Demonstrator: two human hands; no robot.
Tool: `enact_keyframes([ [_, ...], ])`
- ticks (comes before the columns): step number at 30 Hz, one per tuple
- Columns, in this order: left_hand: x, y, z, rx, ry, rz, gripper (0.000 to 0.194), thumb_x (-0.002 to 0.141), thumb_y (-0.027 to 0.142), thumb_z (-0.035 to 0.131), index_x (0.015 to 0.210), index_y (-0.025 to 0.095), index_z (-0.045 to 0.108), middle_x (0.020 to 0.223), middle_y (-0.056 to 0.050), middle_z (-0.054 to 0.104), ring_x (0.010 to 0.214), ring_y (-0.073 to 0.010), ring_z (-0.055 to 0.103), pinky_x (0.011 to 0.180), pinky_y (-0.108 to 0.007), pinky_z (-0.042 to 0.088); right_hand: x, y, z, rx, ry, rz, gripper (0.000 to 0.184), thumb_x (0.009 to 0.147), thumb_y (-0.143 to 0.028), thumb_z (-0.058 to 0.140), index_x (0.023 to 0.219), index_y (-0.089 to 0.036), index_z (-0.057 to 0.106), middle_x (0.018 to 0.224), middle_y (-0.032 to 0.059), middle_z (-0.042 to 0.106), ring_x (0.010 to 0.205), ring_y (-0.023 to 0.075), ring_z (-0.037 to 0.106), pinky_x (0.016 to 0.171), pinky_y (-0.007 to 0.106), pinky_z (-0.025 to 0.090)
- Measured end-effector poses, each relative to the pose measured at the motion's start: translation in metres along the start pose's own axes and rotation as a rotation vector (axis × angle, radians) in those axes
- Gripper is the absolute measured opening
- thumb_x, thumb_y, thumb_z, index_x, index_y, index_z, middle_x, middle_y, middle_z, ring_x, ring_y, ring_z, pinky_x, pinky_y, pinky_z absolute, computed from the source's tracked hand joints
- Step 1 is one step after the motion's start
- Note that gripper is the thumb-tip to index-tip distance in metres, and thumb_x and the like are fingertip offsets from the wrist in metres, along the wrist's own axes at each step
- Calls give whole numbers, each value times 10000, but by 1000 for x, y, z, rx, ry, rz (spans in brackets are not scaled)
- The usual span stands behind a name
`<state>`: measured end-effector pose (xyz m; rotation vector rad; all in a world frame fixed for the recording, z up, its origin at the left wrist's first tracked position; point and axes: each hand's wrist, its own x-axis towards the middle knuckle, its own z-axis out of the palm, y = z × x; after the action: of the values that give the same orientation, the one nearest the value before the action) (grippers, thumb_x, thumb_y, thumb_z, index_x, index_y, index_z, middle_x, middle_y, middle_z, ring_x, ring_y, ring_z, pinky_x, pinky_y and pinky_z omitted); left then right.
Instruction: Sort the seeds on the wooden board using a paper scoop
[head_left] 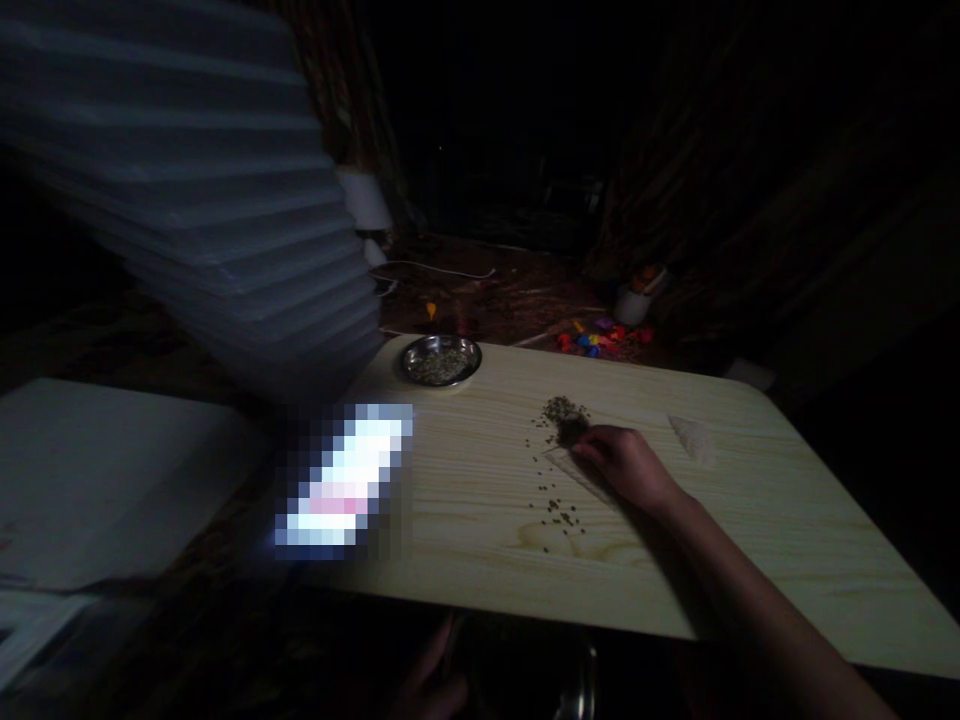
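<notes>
My right hand (619, 462) is over the table (465, 500), fingers pinched together beside a small pile of dark seeds (562, 408). Whatever lies between the fingertips is hidden. A thin pale strip (581, 477) lies under that hand. More loose seeds (559, 513) are scattered nearer the front edge. Low in the view, below the table edge, my left hand (435, 680) is dim and partly cut off, with its thumb at the rim of a shiny metal bowl (589, 680). The inside of this bowl is too dark to make out.
At the table's back left stands a steel dish (441, 362) holding pale seeds. A small whitish heap (694, 438) lies on the right. A bright pixelated screen (349, 480) covers the left edge. Beyond the table, colourful small items (600, 338) lie near a white pot (632, 306).
</notes>
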<state>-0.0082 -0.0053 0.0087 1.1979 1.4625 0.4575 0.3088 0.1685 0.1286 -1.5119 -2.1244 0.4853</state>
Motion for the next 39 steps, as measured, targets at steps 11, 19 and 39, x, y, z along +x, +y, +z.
enact_keyframes([
  [11,0,2,1,39,21,-6,594,773,284,511,1358,198,455,1448,-63,404,1346,-325,317,1125,-527,200,4,-1,-1,-14,27,19,208,854,-330,535,854,-206,701,792,53,726,692,191,649,632,259,436],
  [19,4,-3,3,-10,-14,17,599,761,264,539,1350,183,466,1420,-74,447,1326,-305,367,1111,-493,253,-1,-4,-1,58,25,14,208,856,-331,534,851,-196,692,779,44,723,676,179,646,623,252,440],
  [39,2,-12,-1,28,41,15,569,764,276,535,1328,209,495,1391,-47,481,1309,-286,396,1109,-455,284,17,-18,9,-4,64,-15,218,868,-326,515,840,-198,689,794,60,722,695,193,646,629,260,431],
])
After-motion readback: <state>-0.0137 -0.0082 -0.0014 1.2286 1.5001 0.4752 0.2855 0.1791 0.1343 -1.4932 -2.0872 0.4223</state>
